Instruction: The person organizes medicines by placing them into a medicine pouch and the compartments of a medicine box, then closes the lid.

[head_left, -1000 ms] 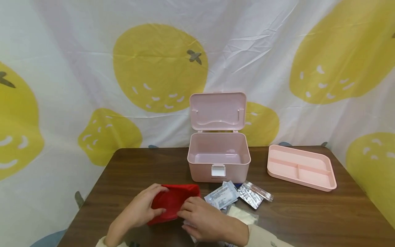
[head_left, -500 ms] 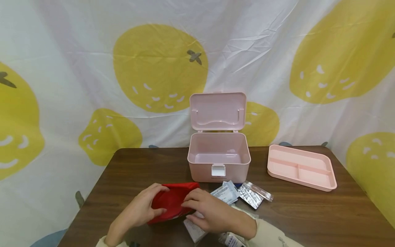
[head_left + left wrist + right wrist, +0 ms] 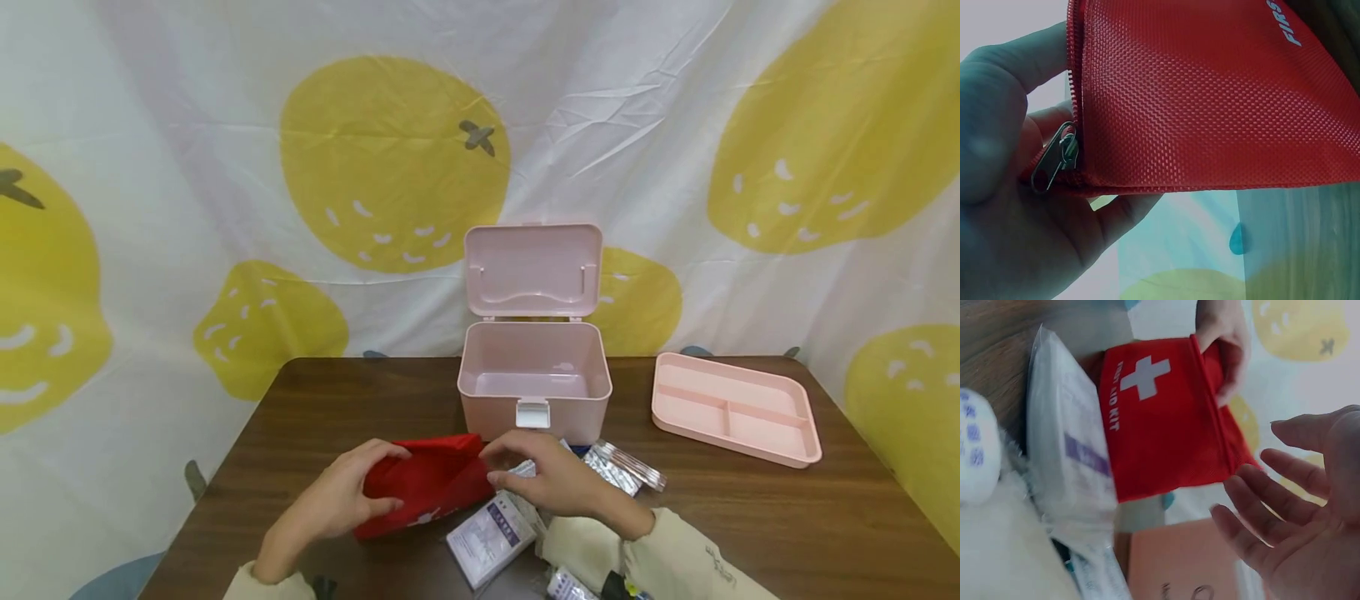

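A: Where is the red pouch (image 3: 431,479)?
B: Over the tabletop (image 3: 360,400), in front of the pink box (image 3: 491,418) and to its left, well in from the left edge. Whether it rests on the wood I cannot tell.

A: And what is the left hand (image 3: 341,492) doing?
B: It grips the pouch by its left end, thumb and fingers bent at the gaping mouth. From the left wrist, a metal zipper pull (image 3: 1054,159) shows against that hand.

A: The right hand (image 3: 558,475)?
B: Its thumb and fingers are apart and loosely bent, at the pouch's right end. I cannot tell whether a fingertip touches it.

A: Any markings on the pouch?
B: A white cross (image 3: 1146,377) and "FIRST AID KIT", both seen from the right wrist.

A: What lies around the hands?
B: A white packet (image 3: 491,537) with a purple band, just beside the pouch on the near side; a cream packet (image 3: 581,546) under the right forearm; silver foil (image 3: 617,471) and a bundle of thin sticks (image 3: 633,462) beyond that forearm.

A: Farther off?
B: The pink box stands near the middle of the far edge, lid (image 3: 534,271) raised. A divided pink tray (image 3: 772,429) lies by the far right corner.
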`<move>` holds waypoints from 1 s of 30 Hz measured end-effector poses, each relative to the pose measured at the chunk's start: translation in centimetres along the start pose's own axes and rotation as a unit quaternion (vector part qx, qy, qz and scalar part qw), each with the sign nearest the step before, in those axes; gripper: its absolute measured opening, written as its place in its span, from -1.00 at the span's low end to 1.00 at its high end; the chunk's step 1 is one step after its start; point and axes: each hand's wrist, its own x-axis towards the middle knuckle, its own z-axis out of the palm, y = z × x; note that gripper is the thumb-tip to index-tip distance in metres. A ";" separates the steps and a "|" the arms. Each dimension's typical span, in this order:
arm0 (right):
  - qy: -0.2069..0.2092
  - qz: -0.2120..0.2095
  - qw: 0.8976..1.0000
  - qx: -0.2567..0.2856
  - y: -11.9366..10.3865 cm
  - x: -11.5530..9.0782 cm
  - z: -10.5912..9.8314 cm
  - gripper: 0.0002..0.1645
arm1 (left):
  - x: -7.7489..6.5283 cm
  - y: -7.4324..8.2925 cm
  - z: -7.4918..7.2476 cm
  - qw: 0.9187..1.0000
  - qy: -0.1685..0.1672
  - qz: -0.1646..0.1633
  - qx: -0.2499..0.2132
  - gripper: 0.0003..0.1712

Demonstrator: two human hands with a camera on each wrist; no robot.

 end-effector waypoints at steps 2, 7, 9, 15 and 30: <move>-0.007 0.038 0.999 0.026 0.6 0.1 -0.1 -0.74 | 0.1 -0.3 -0.2 1.000 -0.004 0.003 -0.009 -0.45; -0.047 0.108 0.991 0.056 2.2 0.5 -0.1 -0.74 | 0.5 -1.0 -0.5 0.999 -0.012 -0.008 -0.030 -0.44; -0.063 0.123 0.988 0.061 2.6 0.6 0.0 -0.73 | 0.7 -1.3 -0.6 0.999 -0.011 -0.015 -0.032 -0.44; -0.105 0.140 0.984 0.043 3.7 1.3 0.6 -0.70 | 1.0 -1.8 -0.7 0.999 -0.008 -0.021 -0.028 -0.44; -0.212 0.205 0.955 0.025 5.2 2.1 2.4 -0.61 | 1.2 -2.0 -1.0 0.998 -0.025 -0.037 -0.048 -0.42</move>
